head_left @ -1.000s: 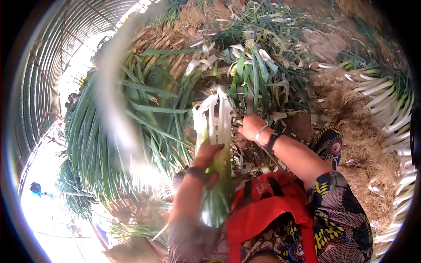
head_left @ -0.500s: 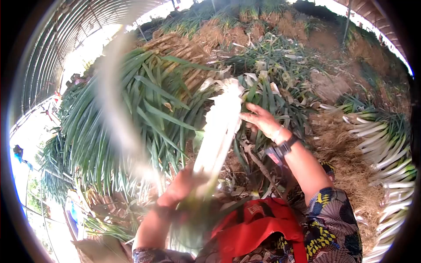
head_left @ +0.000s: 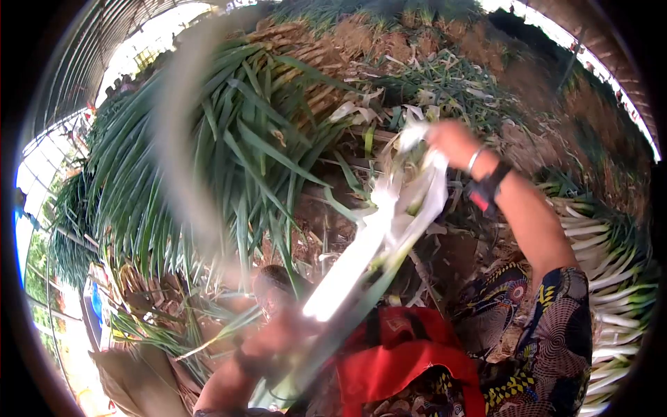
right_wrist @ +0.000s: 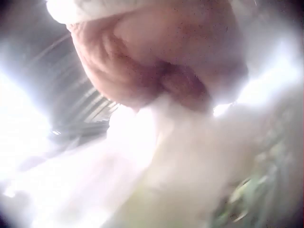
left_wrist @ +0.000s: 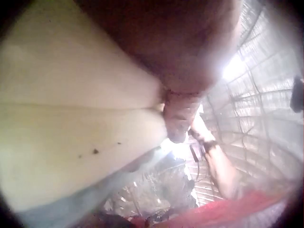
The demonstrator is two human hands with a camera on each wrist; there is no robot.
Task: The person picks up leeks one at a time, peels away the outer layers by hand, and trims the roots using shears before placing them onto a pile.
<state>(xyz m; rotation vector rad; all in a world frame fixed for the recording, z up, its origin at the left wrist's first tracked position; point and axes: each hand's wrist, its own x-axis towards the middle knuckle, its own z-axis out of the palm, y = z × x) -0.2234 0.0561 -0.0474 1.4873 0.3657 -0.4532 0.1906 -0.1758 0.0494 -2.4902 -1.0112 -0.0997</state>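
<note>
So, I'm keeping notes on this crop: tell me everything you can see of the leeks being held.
The leeks slant up and away from the left hand, whose fingers curl round them. Their thick stalks look smooth and white, glaring in the light, with green leaf alongside; close up, two lie side by side, one with small dark specks. Thin, pale layers hang loose at the far end, some pinched by the right hand.
</note>
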